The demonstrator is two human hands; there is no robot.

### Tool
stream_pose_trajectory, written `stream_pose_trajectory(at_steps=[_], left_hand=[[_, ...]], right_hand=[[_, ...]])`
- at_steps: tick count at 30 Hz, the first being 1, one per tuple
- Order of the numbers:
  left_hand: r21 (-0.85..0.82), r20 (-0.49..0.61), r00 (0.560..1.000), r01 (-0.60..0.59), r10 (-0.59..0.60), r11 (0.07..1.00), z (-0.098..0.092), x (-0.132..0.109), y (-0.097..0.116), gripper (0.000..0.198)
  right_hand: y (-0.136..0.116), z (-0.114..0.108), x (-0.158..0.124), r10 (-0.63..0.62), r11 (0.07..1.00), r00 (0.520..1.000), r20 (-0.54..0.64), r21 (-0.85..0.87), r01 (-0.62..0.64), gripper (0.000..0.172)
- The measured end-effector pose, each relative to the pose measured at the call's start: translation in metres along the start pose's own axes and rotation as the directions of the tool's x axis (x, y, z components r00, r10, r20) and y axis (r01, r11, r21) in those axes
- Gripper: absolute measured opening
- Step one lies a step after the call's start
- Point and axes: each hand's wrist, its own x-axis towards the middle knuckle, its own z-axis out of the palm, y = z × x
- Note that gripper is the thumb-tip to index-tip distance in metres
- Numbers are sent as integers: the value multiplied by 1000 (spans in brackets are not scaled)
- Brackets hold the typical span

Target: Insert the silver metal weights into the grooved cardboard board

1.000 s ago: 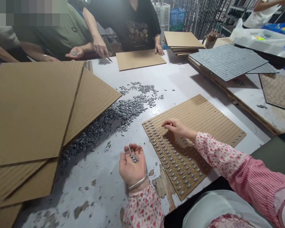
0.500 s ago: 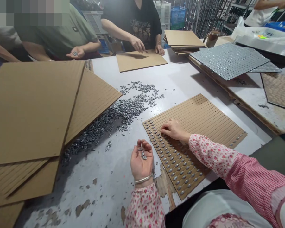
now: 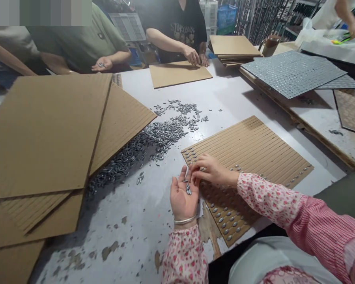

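My left hand (image 3: 185,197) is palm up and cupped, with a few small silver pointed-oval pieces (image 3: 188,189) lying in it. Right beside its fingertips is my right hand (image 3: 208,170), its fingers bent and drawn together; what they pinch, if anything, is hidden. Beneath my right hand and forearm lies a ridged brown cardboard sheet (image 3: 248,142). Rows of the same silver pieces (image 3: 225,225) sit in its grooves along the near and left sides, and a short line runs near its right corner. My right arm covers part of the rows.
A heap of loose silver pieces (image 3: 162,134) spreads over the white table (image 3: 130,221). Stacked cardboard sheets (image 3: 53,130) overhang it at left. Across the table, a person in black handles another sheet (image 3: 180,75); a neighbour's hand (image 3: 102,64) holds pieces. Silver-covered sheets (image 3: 296,73) lie at right.
My right hand has moved left and down from the cardboard rows to the fingertips of my left hand. The view has shifted slightly. Across the table, the person's hand has slid right along their sheet.
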Motion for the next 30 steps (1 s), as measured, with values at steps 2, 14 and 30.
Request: stream_pose_trajectory(at_steps=[2,14,30], left_hand=[[23,16,1000,20,-20,1000,0,0,-1,40],[65,84,995,52,-58,997,1,-1,-4,32],[-170,-71,988,-145,135,975,-14,8,16,21]], right_hand=[[-9,7,5,-51,996,997,60,-65,55,19],[-8,4,11,-26,996,998,56,89,21,15],[49,-7,3,449,892,893,-20,70,-447,11]])
